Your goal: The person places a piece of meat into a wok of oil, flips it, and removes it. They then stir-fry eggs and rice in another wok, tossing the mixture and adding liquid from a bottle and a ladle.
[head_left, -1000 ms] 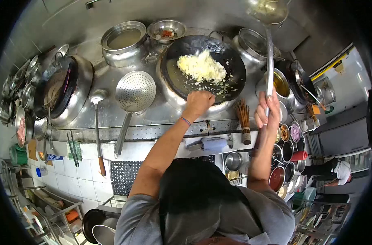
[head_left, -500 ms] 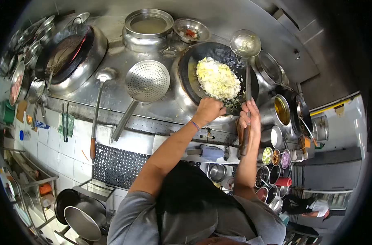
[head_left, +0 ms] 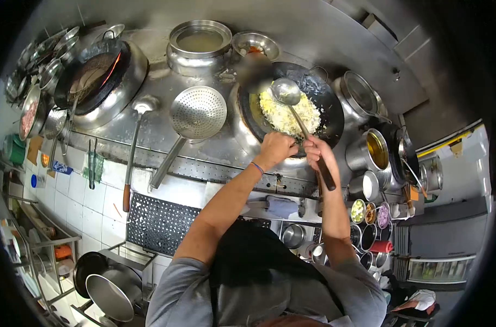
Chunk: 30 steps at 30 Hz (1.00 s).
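A black wok (head_left: 335, 122) sits on the round burner ring in front of me. White rice mixed with yellow egg (head_left: 283, 117) lies in it. My left hand (head_left: 278, 147) is closed at the wok's near edge; the exact part it grips is hidden under the fingers. With my right hand (head_left: 320, 153) I hold a long ladle (head_left: 299, 120) by its shaft, its dark wooden handle end pointing back toward me. The ladle's metal bowl (head_left: 286, 91) is over the far part of the rice. A dark blurred patch covers the wok's far left rim.
A perforated strainer (head_left: 198, 113) and a long-handled ladle (head_left: 133, 147) lie left of the wok. Another wok (head_left: 125, 76) stands farther left. Behind are a pot of liquid (head_left: 200, 41) and a bowl (head_left: 272, 49). A person (head_left: 417, 302) is at lower right.
My right hand has brought the ladle from upright at the wok's right side leftward, its bowl now over the rice. My left hand stays at the wok's near edge. The person at right has shifted.
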Motion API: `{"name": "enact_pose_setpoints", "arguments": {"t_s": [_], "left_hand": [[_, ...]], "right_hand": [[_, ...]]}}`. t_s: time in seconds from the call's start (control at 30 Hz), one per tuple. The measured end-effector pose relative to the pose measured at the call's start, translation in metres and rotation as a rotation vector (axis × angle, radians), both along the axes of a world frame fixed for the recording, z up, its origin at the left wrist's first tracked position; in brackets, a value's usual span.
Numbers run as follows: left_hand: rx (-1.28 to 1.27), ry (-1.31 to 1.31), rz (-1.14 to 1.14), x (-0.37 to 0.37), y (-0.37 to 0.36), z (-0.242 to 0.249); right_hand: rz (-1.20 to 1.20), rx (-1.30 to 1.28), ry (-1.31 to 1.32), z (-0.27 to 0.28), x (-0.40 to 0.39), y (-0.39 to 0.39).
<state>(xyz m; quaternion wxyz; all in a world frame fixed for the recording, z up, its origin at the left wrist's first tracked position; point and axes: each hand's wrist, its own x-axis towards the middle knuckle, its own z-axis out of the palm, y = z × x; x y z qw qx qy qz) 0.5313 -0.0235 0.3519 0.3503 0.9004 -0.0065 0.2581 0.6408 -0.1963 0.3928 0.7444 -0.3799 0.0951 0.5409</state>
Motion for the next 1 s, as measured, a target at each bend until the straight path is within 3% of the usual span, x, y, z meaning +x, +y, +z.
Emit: {"name": "enact_pose_setpoints", "arguments": {"t_s": [0.13, 0.27, 0.33, 0.4, 0.5, 0.6, 0.63, 0.67, 0.73, 0.77, 0.8, 0.87, 0.93, 1.0], "left_hand": [[-0.003, -0.012, -0.007, -0.002, 0.0, -0.005], [-0.018, -0.03, 0.017, 0.002, 0.0, -0.002], [-0.013, -0.023, -0.003, 0.0, -0.003, -0.003], [0.004, -0.009, 0.009, 0.002, -0.001, -0.002], [-0.012, 0.002, 0.028, 0.001, -0.005, -0.005], [-0.006, -0.022, 0.041, 0.007, -0.002, -0.006], [0.0, -0.028, 0.032, 0.006, -0.003, -0.008], [0.015, -0.014, 0.02, 0.004, -0.006, -0.01], [0.039, -0.002, 0.047, 0.008, -0.003, -0.011], [0.071, 0.006, 0.055, 0.008, -0.003, -0.011], [0.071, 0.001, 0.055, 0.006, -0.002, -0.01], [0.07, -0.013, 0.049, 0.005, -0.002, -0.008], [0.061, 0.007, 0.036, 0.007, 0.003, -0.009], [0.036, 0.025, 0.016, 0.004, 0.001, -0.008]], "right_hand": [[-0.084, -0.194, -0.512, 0.05, -0.039, -0.001], [-0.006, -0.191, -0.417, 0.03, -0.036, 0.001], [0.216, -0.253, -0.305, 0.01, -0.008, 0.001], [0.067, -0.378, -0.61, 0.037, -0.021, 0.019], [-0.004, -0.231, -0.629, 0.04, -0.025, 0.001], [0.056, -0.278, -0.515, 0.032, -0.031, 0.013], [0.161, -0.399, -0.527, 0.012, -0.013, 0.014], [0.169, -0.339, -0.484, 0.005, 0.002, 0.013], [0.18, -0.537, -0.822, 0.01, 0.018, 0.023], [0.242, -0.787, -1.074, 0.007, 0.031, 0.026], [0.142, -0.972, -1.569, 0.0, 0.035, 0.03], [0.1, -1.347, -1.989, -0.035, 0.041, 0.03], [0.405, -1.31, -1.913, -0.022, 0.018, 0.015], [0.677, -1.372, -2.041, 0.015, -0.01, -0.024]]}}
